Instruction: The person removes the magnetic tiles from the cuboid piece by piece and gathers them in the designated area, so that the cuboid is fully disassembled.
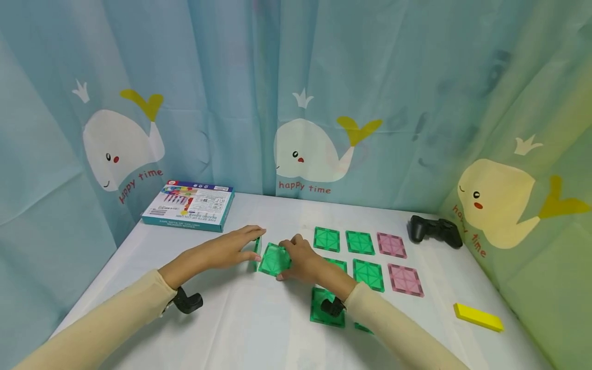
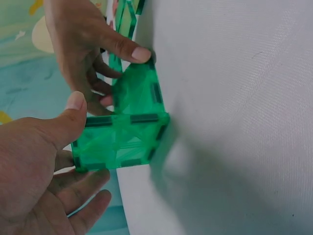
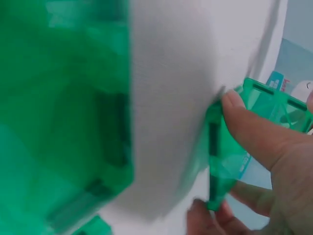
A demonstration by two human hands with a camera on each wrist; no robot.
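Note:
My left hand (image 1: 233, 249) holds a translucent green square magnetic tile (image 1: 257, 252) upright on its edge, thumb on one side and fingers on the other. My right hand (image 1: 302, 259) grips a second green tile (image 1: 274, 259) by its right side, thumb toward me. In the left wrist view, the upright tile (image 2: 117, 144) meets the right hand's tile (image 2: 139, 93) along an edge, forming a corner. The right wrist view has the thumb and fingers around the held tile (image 3: 222, 152). A large blurred green tile (image 3: 58, 112) fills that view's left side.
Right of my hands, several green tiles (image 1: 326, 239) and two pink tiles (image 1: 391, 245) lie in rows, partly under my right forearm. A boxed set (image 1: 189, 205) sits back left. A black game controller (image 1: 435, 231) and a yellow block (image 1: 478, 317) are at the right.

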